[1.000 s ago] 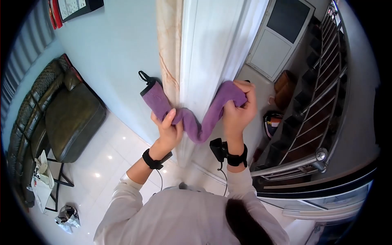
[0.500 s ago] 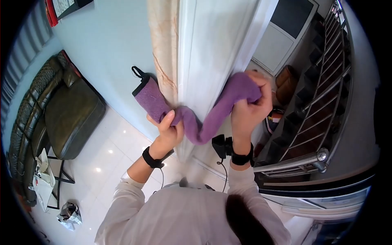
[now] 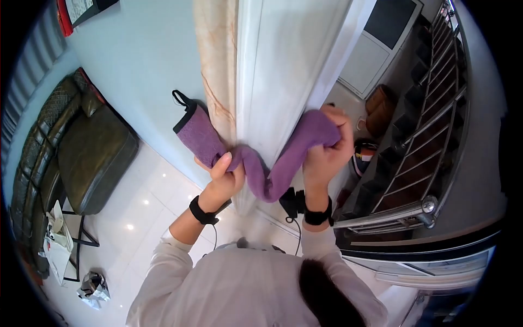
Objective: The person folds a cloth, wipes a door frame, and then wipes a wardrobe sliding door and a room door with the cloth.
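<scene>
A tall white-painted door frame stands squarely between the two hands, with a beige marble-patterned strip along its left side and a pale blue wall beyond. A long purple cloth with a black-bound end and a black hanging loop stretches across the lower part of the frame, sagging between the hands in a deep fold. The left hand pinches it, bunched between thumb and fingers, near the strip; the bound end sticks out up and to the left. The right hand is closed on the other end, beside the frame's right edge. Both wrists wear black straps, the right one with a boxy black device (a thin cable trails below it).

To the left, glossy white floor tiles give open room as far as a dark leather sofa, a black-legged side table and a crumpled plastic bag. The right side is tighter: a metal stair railing runs near the right forearm, with brown footwear-like shapes farther along.

The left fingertips are partly hidden by the cloth, as is some of the right hand's grip. Whether the sagging fold touches the frame is hard to tell. A red-and-black item is cut off at the upper left.
</scene>
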Tool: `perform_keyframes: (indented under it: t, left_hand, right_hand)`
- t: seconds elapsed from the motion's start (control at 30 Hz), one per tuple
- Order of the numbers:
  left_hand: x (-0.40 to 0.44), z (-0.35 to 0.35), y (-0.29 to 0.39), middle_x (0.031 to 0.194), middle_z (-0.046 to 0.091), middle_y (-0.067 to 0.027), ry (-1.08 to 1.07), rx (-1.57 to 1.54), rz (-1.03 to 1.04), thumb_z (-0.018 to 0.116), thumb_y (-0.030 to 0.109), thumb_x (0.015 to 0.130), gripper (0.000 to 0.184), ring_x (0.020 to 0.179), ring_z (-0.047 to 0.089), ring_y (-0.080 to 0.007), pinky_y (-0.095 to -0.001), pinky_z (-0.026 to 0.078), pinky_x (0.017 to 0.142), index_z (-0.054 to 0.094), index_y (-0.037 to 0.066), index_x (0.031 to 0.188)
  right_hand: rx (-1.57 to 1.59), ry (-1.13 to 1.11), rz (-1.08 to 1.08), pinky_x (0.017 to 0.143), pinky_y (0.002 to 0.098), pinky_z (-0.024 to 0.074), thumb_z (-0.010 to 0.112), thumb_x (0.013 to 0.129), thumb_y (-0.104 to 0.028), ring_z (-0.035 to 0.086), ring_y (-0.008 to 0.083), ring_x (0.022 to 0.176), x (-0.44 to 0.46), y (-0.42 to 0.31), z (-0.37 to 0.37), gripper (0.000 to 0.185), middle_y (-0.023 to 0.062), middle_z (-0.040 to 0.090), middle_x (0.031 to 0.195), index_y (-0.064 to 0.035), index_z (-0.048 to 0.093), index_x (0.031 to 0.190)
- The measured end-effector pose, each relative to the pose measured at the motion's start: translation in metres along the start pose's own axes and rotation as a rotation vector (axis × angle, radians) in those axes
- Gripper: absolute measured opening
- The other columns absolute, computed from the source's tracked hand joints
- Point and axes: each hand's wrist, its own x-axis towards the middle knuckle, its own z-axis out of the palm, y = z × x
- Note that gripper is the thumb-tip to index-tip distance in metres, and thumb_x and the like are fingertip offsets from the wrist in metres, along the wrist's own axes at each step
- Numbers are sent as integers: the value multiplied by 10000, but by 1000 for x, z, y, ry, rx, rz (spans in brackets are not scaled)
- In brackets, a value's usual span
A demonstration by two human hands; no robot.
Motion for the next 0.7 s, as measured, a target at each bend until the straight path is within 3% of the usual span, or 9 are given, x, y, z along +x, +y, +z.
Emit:
perform_keyframes:
  t: [0.1,0.13,0.23,0.3,0.33,0.47,0.53,0.63,0.7]
  left_hand:
    - [1,6,13,797,433,-59,33,43,15,444,436,812,409,789,429,-149,-247,347,745,416,29,782]
    - [1,5,23,802,435,-58,38,13,-95,449,462,797,434,787,428,-150,-247,346,744,420,29,786]
    - [10,21,82,815,441,-55,27,-387,-197,444,481,783,453,786,426,-151,-243,343,745,428,29,790]
    - [9,23,81,824,447,-57,31,-373,-171,438,471,785,440,792,428,-149,-244,345,750,430,31,791]
    - [8,20,67,830,451,-60,47,-177,-141,438,463,786,431,798,431,-149,-246,348,754,430,32,792]
    - [16,28,79,832,440,-55,186,150,514,421,365,824,343,787,416,-150,-238,339,752,414,22,819]
    - [13,22,72,847,443,-58,135,134,484,418,281,854,269,795,414,-147,-233,337,762,410,12,850]
    - [0,8,23,862,444,-59,-17,-19,48,427,236,860,235,811,412,-140,-227,336,778,417,1,878]
    - [-2,13,19,850,434,-56,11,-61,78,438,286,842,284,810,408,-141,-231,336,778,420,3,860]
  right_hand:
    - [-37,-31,-34,772,240,406,469,579,75,519,156,797,-4,5,-5,295,86,563,875,31,538,862]
    - [-34,-26,-50,775,239,406,469,583,76,520,151,799,5,-4,-1,301,84,564,881,33,539,872]
    - [2,-38,-26,778,235,406,474,598,72,521,135,812,26,-22,5,304,77,568,888,35,542,891]
    - [-17,-42,-33,778,235,407,476,596,72,518,129,815,21,-15,3,301,75,568,893,36,545,887]
    - [-52,6,39,773,232,406,469,582,78,517,136,809,7,-13,2,293,75,563,879,32,547,861]
    - [-73,-41,47,764,228,403,435,564,92,513,147,796,-11,2,-7,288,78,551,855,26,536,825]
    - [-56,-36,16,764,231,404,447,573,90,512,145,797,-3,-3,-3,279,79,551,858,27,535,830]
    - [-15,-1,8,761,234,405,478,603,87,511,141,799,13,-16,8,241,78,556,859,29,532,831]
    - [30,11,22,763,233,404,488,614,86,509,138,800,14,-15,9,225,76,558,859,28,532,827]
